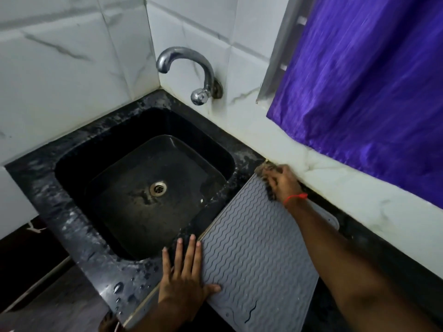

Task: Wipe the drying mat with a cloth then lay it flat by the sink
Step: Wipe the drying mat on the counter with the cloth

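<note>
A dark stone counter (pixel 79 238) fills the corner of a tiled kitchen, its black sink (pixel 143 188) sunk at the left below a chrome tap (pixel 189 73); a purple curtain (pixel 371 92) hangs at the far right. Just right of the sink, the grey ridged drying mat (pixel 259 255) lies on the counter. The left hand (pixel 184 281), fingers spread wide and flat, pins the mat's near-left edge. The right hand (pixel 284 182) grips a dark, blurred cloth (pixel 266 170) pressed to the mat's far corner. Wiping appears under way, reaching the far end; the final flat placement seems nearly settled, though not yet released.
</note>
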A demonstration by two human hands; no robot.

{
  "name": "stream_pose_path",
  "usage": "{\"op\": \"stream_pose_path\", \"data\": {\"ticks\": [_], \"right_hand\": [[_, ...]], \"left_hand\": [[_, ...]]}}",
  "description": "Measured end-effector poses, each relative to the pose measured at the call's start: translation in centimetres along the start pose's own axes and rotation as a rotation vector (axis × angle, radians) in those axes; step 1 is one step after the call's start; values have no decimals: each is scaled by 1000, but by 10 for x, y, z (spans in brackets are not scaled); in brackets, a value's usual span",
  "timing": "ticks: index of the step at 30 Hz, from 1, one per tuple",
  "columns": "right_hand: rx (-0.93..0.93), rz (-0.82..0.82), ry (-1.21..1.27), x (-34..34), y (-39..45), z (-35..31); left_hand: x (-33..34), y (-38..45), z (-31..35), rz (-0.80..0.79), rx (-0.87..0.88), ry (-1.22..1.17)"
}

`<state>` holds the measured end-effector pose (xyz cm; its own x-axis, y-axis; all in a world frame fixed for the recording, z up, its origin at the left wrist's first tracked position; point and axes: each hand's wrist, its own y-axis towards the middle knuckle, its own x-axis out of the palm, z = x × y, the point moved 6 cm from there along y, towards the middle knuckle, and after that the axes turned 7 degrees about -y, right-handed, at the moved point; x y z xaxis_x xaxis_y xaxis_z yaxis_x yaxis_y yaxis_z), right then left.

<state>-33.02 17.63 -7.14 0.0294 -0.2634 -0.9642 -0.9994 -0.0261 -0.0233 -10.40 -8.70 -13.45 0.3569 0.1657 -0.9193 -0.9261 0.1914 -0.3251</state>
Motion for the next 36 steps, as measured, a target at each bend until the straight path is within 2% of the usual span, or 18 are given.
{"op": "stream_pose_path", "data": {"ticks": [3,6,11,13,16,20,24,26,28,30,33,36], "right_hand": [[55,11,7,-7,-3,-11],[-73,-26,101,-1,-56,-54],[-365,-176,156,37,-187,-115],[-361,-192,189,52,-230,-123],[-318,-113,197,62,-271,-126],[-340,-123,90,73,-275,-125],[-390,-105,-154,62,-221,-81],[-240,-77,-72,39,-176,-46],[-98,-82,-100,26,-135,-20],[-56,-74,-125,23,-121,-19],[-210,-77,-62,31,-158,-65],[-441,-192,-15,54,-233,-123]], "left_hand": [[19,-5,-8,-184,-51,1],[22,-6,-11,-204,-76,12],[9,8,-2,-147,-61,20],[8,-4,-1,-100,-51,37],[12,-29,-10,-41,-85,46],[15,-42,-17,-79,-136,21],[12,-39,-17,-108,-120,37],[13,-39,-15,-109,-101,57],[15,-39,-15,-116,-102,50],[18,-39,-15,-126,-103,36],[19,-38,-17,-107,-101,25],[19,-38,-17,-79,-89,55]]}}
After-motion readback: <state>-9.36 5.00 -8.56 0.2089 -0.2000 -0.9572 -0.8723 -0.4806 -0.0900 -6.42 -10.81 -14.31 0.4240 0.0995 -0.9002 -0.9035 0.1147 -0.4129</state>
